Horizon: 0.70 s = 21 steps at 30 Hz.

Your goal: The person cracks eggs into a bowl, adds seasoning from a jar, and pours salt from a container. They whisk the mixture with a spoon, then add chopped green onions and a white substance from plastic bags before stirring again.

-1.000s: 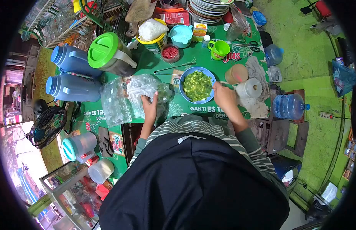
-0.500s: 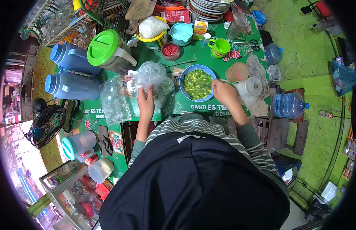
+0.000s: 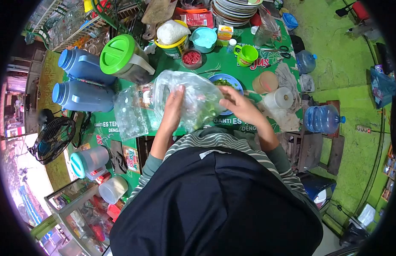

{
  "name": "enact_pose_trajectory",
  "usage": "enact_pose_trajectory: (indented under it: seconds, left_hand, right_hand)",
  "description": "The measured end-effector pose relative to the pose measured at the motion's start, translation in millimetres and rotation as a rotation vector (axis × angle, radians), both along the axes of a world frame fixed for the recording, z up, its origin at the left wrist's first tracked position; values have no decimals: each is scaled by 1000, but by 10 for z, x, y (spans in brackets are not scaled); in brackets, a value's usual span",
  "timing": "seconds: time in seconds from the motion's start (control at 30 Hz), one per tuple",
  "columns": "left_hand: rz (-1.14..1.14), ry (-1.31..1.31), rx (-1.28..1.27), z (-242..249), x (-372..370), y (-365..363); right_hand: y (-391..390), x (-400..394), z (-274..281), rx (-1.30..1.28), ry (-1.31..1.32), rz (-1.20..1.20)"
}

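Observation:
A clear plastic bag (image 3: 191, 91) hangs spread between my two hands in front of the blue bowl. My left hand (image 3: 174, 104) grips its left side, with the fingers partly behind the film. My right hand (image 3: 239, 104) is at its right edge, thumb and fingers closing on the plastic. Green pieces show through the lower right of the bag; whether they are inside it is hard to tell. The blue bowl (image 3: 237, 82) of chopped greens is mostly covered by the bag and my right hand. No spoon shows in either hand.
A green-lidded pitcher (image 3: 121, 55) and blue jugs (image 3: 85, 97) stand left. Behind are a bowl of red slices (image 3: 192, 58), a light-blue tub (image 3: 204, 39), a green cup (image 3: 247, 54) and stacked plates (image 3: 234, 13). Lidded containers (image 3: 278, 98) sit right, near scissors (image 3: 284, 52).
The plastic bag has moved right and opened out, now covering much of the bowl. My right hand has left the spoon in the bowl and come to the bag's edge.

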State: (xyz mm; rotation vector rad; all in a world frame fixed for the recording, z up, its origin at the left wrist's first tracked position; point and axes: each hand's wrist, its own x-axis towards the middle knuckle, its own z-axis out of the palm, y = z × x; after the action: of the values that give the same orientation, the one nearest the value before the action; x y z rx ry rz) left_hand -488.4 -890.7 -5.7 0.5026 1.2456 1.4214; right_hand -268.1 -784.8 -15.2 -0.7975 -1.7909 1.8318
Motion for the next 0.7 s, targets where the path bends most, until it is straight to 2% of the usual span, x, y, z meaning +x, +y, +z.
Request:
enact_pose_trajectory:
  seconds: [0.03,0.07,0.1,0.13,0.17,0.2,0.23,0.27,0.33,0.4,0.43,0.47,0.53,0.6,0.67,0.7]
  left_hand:
    - [-15,-72,-6,-22,71,42]
    - [-19,-72,0,-26,122,81]
    - [-47,-222,-45,-14,171,114]
    - [-74,-374,-96,2,227,120]
    - [-105,-462,-89,29,295,107]
    - [-108,-466,-93,1,331,73]
    - [-226,-438,-143,-57,371,34]
    - [-345,-410,-193,-123,416,7]
    - [-334,-467,-286,-161,531,-14]
    - [-366,-470,-398,-143,594,-31]
    - [-426,-423,-481,-244,576,-17]
    - [-428,-426,-483,-272,609,-27]
    - [-301,-440,-372,-176,722,-32]
    - [-279,-368,-371,-186,748,22]
    - [-288,-362,-319,-199,749,59]
    - [-288,-360,-315,-129,738,88]
  right_hand:
    - [-34,8,18,3,1,-7]
    - [-87,35,58,-132,28,38]
    - [-128,57,96,-268,53,87]
    - [-153,122,86,-268,51,88]
    - [-168,233,59,-396,6,8]
    - [-189,323,54,-524,-39,-76]
    - [-226,385,47,-615,104,-98]
    - [-239,450,57,-619,101,-107]
    - [-259,567,100,-630,52,-155]
    - [-267,642,152,-622,48,-135]
    - [-263,679,171,-551,-121,-154]
    - [-263,704,196,-477,-291,-170]
    - [-315,623,313,-407,-317,-220]
    - [-330,575,346,-328,-337,-266]
    - [-346,575,347,72,-614,-241]
    - [-371,570,290,80,-546,-278]
